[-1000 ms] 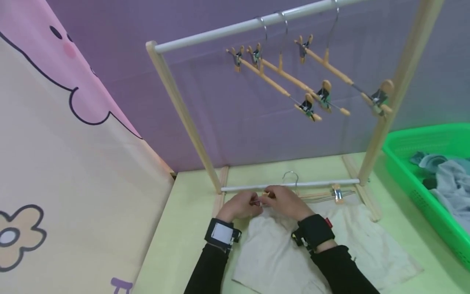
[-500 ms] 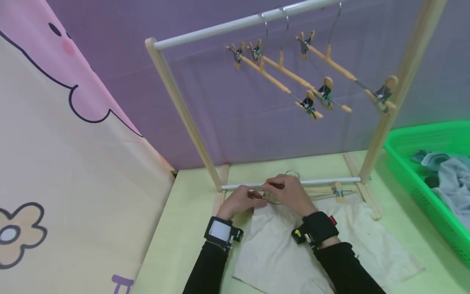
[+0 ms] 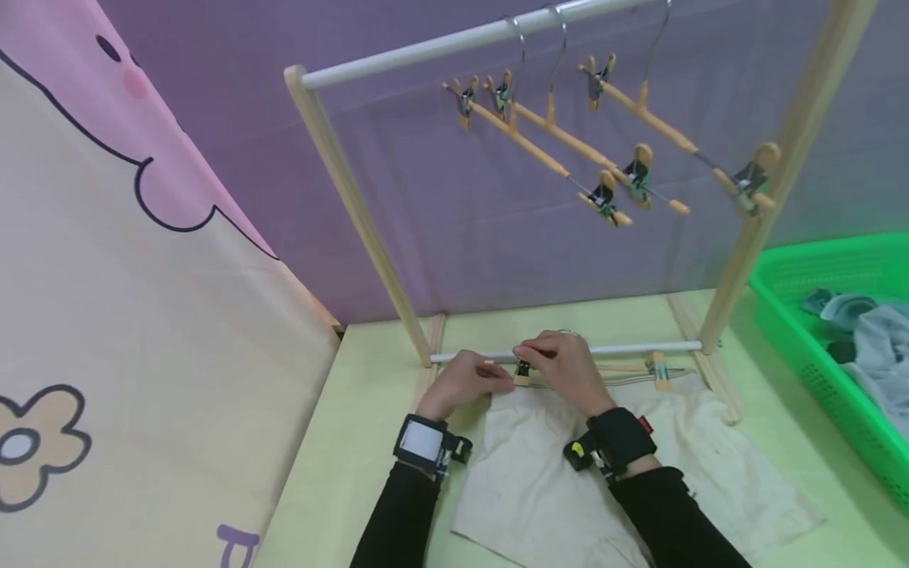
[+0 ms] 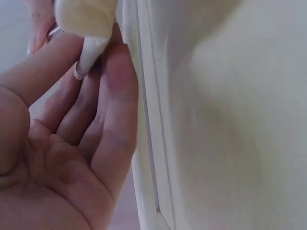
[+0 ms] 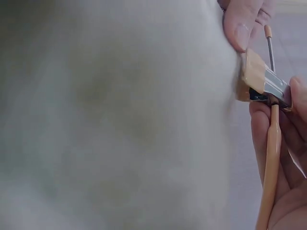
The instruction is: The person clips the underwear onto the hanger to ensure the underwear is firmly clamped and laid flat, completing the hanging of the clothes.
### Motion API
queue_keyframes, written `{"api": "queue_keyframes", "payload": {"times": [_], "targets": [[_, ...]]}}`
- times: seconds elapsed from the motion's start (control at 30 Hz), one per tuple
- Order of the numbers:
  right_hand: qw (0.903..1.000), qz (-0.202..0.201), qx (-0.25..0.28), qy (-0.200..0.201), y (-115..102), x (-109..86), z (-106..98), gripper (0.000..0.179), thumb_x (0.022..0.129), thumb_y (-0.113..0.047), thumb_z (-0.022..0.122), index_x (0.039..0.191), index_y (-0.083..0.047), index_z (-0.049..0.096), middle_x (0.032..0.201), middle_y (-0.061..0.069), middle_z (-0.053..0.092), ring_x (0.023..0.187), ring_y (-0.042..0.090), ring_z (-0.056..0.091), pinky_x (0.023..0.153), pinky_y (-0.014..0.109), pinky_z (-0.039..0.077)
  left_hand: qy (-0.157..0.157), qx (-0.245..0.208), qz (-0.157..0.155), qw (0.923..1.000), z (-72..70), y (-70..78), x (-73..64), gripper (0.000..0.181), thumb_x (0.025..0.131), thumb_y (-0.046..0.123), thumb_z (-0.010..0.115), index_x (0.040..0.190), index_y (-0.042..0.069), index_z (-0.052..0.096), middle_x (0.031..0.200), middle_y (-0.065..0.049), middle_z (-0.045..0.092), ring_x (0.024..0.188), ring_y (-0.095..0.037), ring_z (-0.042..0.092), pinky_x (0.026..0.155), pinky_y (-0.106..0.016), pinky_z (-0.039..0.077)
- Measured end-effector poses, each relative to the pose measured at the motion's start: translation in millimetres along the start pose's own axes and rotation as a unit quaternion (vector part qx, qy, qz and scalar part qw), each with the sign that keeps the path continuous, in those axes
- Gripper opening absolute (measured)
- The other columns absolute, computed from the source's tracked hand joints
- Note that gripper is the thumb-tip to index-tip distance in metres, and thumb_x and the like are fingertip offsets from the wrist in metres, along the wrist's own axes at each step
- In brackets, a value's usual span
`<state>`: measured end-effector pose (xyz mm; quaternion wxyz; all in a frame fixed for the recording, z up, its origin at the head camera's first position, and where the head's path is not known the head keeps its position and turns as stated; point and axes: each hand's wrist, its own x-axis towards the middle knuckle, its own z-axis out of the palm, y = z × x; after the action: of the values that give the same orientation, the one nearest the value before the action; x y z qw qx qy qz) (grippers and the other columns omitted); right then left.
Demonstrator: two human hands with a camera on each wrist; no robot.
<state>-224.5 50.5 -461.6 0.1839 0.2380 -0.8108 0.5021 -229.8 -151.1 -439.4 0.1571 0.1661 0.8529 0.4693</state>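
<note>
A pale green table (image 3: 369, 386) is partly covered by a cream garment (image 3: 525, 465), which is spread out with some creases. A wooden rack (image 3: 646, 349) is stood behind it, and a green basket (image 3: 817, 371) is set at the right.

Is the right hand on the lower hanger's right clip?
No, in the head view the right hand holds the left clip, and the right clip lies apart from it.

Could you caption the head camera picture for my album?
Left hand pinches pale cloth, right hand a hanger clip; three hangers hang from a rail.
</note>
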Motion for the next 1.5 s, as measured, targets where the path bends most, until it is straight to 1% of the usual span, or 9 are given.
{"api": "queue_keyframes", "payload": {"times": [0.17, 0.37, 0.53, 0.67, 0.87, 1.1, 1.2, 1.3, 1.5], "targets": [[0.9998, 0.019, -0.004, -0.005, -1.3, 2.5, -0.1, 0.016, 0.092, -0.018, 0.071, 0.098, -0.005, 0.079, 0.078, 0.002, 0.068, 0.065, 0.01, 0.059, 0.058, 0.025, 0.046, 0.033, -0.01, -0.007, 0.9994, -3.1, -0.9, -0.1, 0.016, 0.088, 0.025, 0.077, 0.097, 0.011, 0.078, 0.085, 0.0, 0.075, 0.068, -0.009, 0.063, 0.066, -0.033, 0.056], [0.9991, 0.031, -0.02, -0.022, -2.2, 0.6, 0.8, 0.021, 0.095, -0.023, 0.067, 0.105, -0.008, 0.077, 0.086, 0.002, 0.068, 0.074, 0.012, 0.061, 0.066, 0.028, 0.049, 0.062, -0.019, 0.016, 0.9978, -2.2, -2.7, 1.9, 0.018, 0.089, 0.027, 0.076, 0.099, 0.012, 0.079, 0.078, 0.0, 0.071, 0.064, -0.014, 0.054, 0.059, -0.027, 0.045], [0.9964, 0.062, -0.017, -0.055, -4.5, -2.6, 0.0, 0.029, 0.1, -0.03, 0.06, 0.116, -0.008, 0.072, 0.102, 0.006, 0.068, 0.092, 0.018, 0.064, 0.081, 0.032, 0.053, 0.04, -0.037, 0.025, 0.9982, 0.1, -4.5, 4.3, 0.023, 0.094, 0.026, 0.07, 0.106, 0.008, 0.075, 0.085, -0.005, 0.072, 0.065, -0.012, 0.053, 0.06, -0.027, 0.044], [0.9937, 0.09, 0.0, -0.067, -5.4, -2.3, -2.2, 0.035, 0.1, -0.033, 0.06, 0.125, -0.009, 0.066, 0.108, 0.008, 0.069, 0.095, 0.02, 0.065, 0.084, 0.034, 0.053, 0.025, -0.052, 0.025, 0.998, 2.6, -2.7, 6.1, 0.023, 0.095, 0.023, 0.068, 0.107, 0.003, 0.072, 0.088, -0.009, 0.071, 0.066, -0.011, 0.053, 0.061, -0.026, 0.044], [0.9885, 0.118, 0.001, -0.095, -4.4, 2.4, -12.1, 0.052, 0.1, -0.039, 0.058, 0.139, -0.006, 0.053, 0.115, 0.012, 0.066, 0.105, 0.028, 0.064, 0.09, 0.039, 0.052, 0.039, -0.07, 0.005, 0.9968, 6.9, -4.2, 8.3, 0.021, 0.094, 0.017, 0.069, 0.105, -0.001, 0.072, 0.076, -0.002, 0.063, 0.061, -0.01, 0.05, 0.055, -0.022, 0.039], [0.9807, 0.132, -0.053, -0.135, -12.1, 3.7, -63.0, 0.044, 0.102, -0.03, 0.057, 0.134, 0.001, 0.055, 0.119, 0.017, 0.064, 0.109, 0.033, 0.061, 0.093, 0.046, 0.051, 0.051, -0.109, -0.038, 0.992, 12.7, -11.6, 5.3, 0.023, 0.096, 0.014, 0.066, 0.106, -0.006, 0.07, 0.064, 0.004, 0.052, 0.053, -0.006, 0.041, 0.049, -0.02, 0.033], [0.9723, 0.137, -0.094, -0.164, -10.9, 2.5, -94.7, 0.044, 0.103, -0.03, 0.056, 0.132, 0.003, 0.056, 0.117, 0.019, 0.064, 0.107, 0.035, 0.061, 0.089, 0.047, 0.051, 0.05, -0.109, -0.039, 0.992, 13.8, -13.1, 4.3, 0.023, 0.096, 0.013, 0.065, 0.106, -0.008, 0.069, 0.061, 0.005, 0.049, 0.05, -0.005, 0.038, 0.047, -0.02, 0.029], [0.9666, 0.141, -0.13, -0.17, -6.7, -4.1, -123.5, 0.044, 0.103, -0.032, 0.054, 0.131, 0.002, 0.057, 0.117, 0.02, 0.064, 0.106, 0.036, 0.061, 0.087, 0.047, 0.051, 0.041, -0.104, -0.034, 0.9932, 13.5, -13.6, 3.9, 0.025, 0.096, 0.013, 0.064, 0.108, -0.008, 0.069, 0.062, 0.005, 0.05, 0.051, -0.005, 0.038, 0.047, -0.019, 0.029], [0.966, 0.156, -0.123, -0.166, 11.4, -21.8, -155.7, 0.041, 0.105, -0.032, 0.05, 0.128, 0.0, 0.058, 0.118, 0.019, 0.063, 0.106, 0.034, 0.06, 0.087, 0.045, 0.051, 0.032, -0.086, -0.025, 0.9954, 9.1, -11.9, 4.2, 0.026, 0.098, 0.015, 0.063, 0.112, -0.006, 0.068, 0.067, 0.003, 0.053, 0.053, -0.006, 0.04, 0.049, -0.02, 0.031]]}}
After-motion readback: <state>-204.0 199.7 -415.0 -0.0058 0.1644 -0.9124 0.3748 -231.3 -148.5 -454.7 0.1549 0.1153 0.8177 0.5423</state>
